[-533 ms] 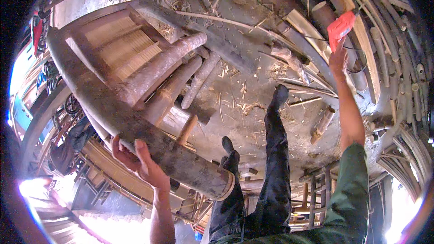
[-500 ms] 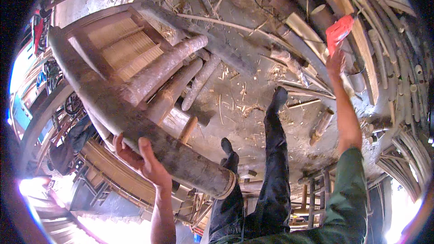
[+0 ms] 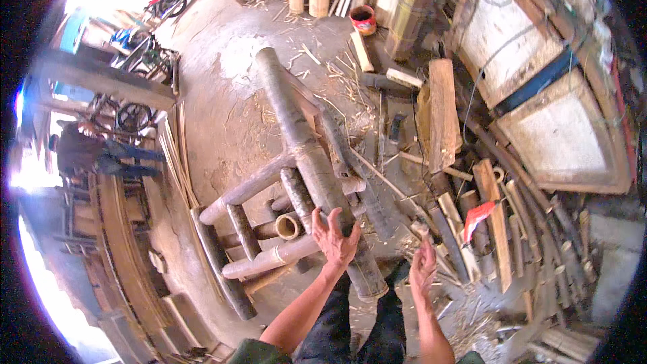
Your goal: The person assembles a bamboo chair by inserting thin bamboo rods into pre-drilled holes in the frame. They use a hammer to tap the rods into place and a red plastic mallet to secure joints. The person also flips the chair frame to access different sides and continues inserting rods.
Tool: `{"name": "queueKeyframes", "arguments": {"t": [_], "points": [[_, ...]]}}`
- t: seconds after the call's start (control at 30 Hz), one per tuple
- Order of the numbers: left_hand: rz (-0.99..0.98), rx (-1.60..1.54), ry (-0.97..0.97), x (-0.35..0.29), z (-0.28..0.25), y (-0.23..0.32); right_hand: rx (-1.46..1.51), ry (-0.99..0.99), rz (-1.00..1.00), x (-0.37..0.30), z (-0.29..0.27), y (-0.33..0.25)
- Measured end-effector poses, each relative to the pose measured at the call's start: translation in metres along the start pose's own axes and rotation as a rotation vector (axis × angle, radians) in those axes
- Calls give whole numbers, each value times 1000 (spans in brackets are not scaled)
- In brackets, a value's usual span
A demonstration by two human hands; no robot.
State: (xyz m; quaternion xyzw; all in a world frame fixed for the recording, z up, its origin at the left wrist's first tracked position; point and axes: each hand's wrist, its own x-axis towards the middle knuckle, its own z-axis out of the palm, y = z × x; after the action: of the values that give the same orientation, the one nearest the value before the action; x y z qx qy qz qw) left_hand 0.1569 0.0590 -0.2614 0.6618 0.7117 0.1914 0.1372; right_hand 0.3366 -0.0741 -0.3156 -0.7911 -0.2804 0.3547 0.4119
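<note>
A frame of thick, dark bamboo point(image 3: 311, 165), built like a chair, stands tilted in front of me with its crosspieces toward the left. My left hand point(image 3: 335, 241) grips its stout near pole, with thumb and fingers on either side. Near that pole's lower end, but apart from it, is my right hand point(image 3: 422, 271), empty, with its fingers loosely extended. A red power drill point(image 3: 477, 221) lies on the wood pile beyond my right hand. Parts of the frame's far side are hidden behind the thick pole.
Bamboo lengths point(image 3: 539, 256) and a plank point(image 3: 443, 114) are heaped at the right, below white-panelled doors point(image 3: 552, 152). A red pot point(image 3: 363, 21) stands at the back. At the left, a person point(image 3: 79, 148) is near a long bamboo piece. Shavings litter the floor.
The view has swung and the bamboo frame now stands turned differently. My right hand has let go of the drill and come back nearer the frame. My left hand has closed around the pole.
</note>
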Motion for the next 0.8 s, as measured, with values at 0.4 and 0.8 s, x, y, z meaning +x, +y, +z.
{"name": "queueKeyframes", "arguments": {"t": [0.4, 0.8], "points": [[375, -298, -134, -35, -31, 12, -135, -887, -578, -160, 101, -289], [1000, -652, -1047, -189, -150, -36, -195, -1398, -265, -277, 91, -299]]}}
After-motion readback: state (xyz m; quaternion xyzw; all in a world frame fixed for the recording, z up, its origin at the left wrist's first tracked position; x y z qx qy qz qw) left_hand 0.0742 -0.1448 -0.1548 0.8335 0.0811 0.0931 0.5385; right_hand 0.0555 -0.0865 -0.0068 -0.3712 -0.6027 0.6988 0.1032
